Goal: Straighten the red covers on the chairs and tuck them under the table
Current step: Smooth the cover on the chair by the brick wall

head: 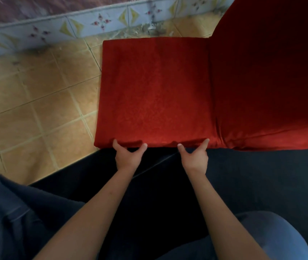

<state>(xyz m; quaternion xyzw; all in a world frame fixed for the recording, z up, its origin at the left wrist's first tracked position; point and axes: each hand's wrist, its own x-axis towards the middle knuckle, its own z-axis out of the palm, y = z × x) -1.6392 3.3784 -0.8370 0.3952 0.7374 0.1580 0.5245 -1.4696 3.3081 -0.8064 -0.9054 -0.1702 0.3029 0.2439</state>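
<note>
Red cover (155, 91) lies smooth over chair seat, backrest (273, 72) at right also in red fabric. Left hand (127, 156) and right hand (194, 158) both pinch the cover's near edge, thumbs on top, fingers curled under the seat rim. Chair stands on tan tiled floor (37, 102), grout lines worn and dirty. Pale blue patterned skirting tiles (97, 21) run along the wall behind, debris at the base. Dark clothing (158, 203) fills the lower frame. No worktop visible.
</note>
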